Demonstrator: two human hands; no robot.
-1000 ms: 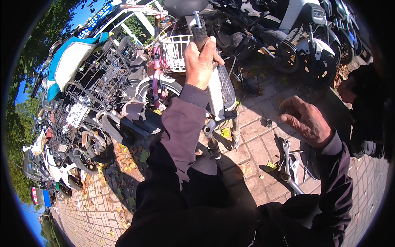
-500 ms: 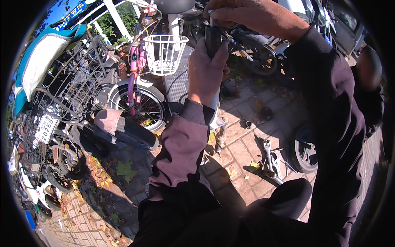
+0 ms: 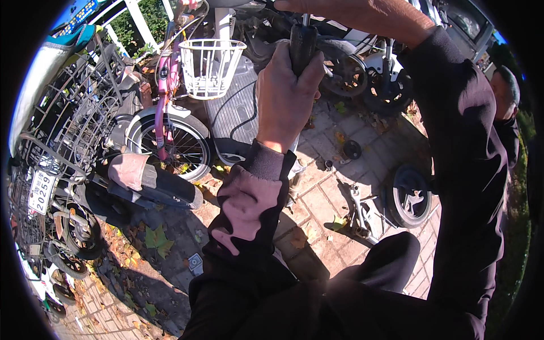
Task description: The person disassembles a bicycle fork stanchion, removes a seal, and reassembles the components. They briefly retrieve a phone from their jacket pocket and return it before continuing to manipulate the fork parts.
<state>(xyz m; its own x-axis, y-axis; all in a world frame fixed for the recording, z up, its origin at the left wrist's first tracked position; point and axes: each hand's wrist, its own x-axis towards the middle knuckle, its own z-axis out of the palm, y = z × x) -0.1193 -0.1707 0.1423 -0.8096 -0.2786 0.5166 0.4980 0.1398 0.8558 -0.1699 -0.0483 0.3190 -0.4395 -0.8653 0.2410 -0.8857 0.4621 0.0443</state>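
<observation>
My left hand [image 3: 286, 93] is wrapped around a black handlebar grip [image 3: 303, 42] that stands upright near the top middle. A thin metal rod sticks out of the grip's top. My right hand [image 3: 351, 11] reaches across the top edge of the view, just above the grip, with its fingertips by the rod. Its fingers are partly cut off by the frame, so its hold is unclear. Both arms wear dark sleeves with pinkish patches.
A pink child's bicycle [image 3: 164, 90] with a white basket [image 3: 209, 65] stands behind a grey ribbed footboard [image 3: 232, 107]. A loose small wheel [image 3: 411, 198] and metal parts [image 3: 357, 209] lie on the brick paving. Bikes with wire baskets [image 3: 68, 124] crowd the left. Another person [image 3: 507, 90] stands at right.
My right hand has risen from low on the right to the top of the grip. My left hand stays on the grip, which now looks closer.
</observation>
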